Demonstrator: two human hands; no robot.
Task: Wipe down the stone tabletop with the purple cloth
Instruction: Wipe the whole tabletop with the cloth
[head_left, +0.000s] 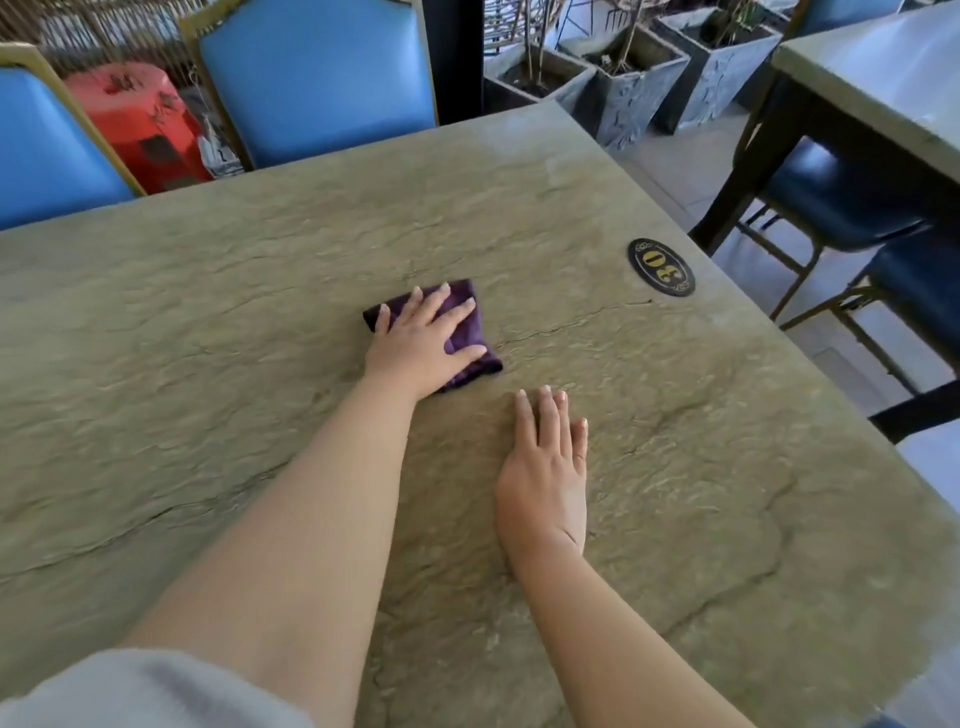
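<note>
A folded purple cloth (467, 358) lies near the middle of the rough greenish stone tabletop (208, 338). My left hand (421, 343) presses flat on the cloth with its fingers spread and straight, covering most of it. My right hand (545, 467) rests palm down on the bare stone, just nearer to me and to the right of the cloth, fingers straight and together.
A black oval plate numbered 30 (661, 267) is fixed near the table's right edge. Two blue chairs (317, 78) stand along the far side, with a red stool (135, 119) behind them. Stone planters (639, 78) and another table (883, 88) stand to the right.
</note>
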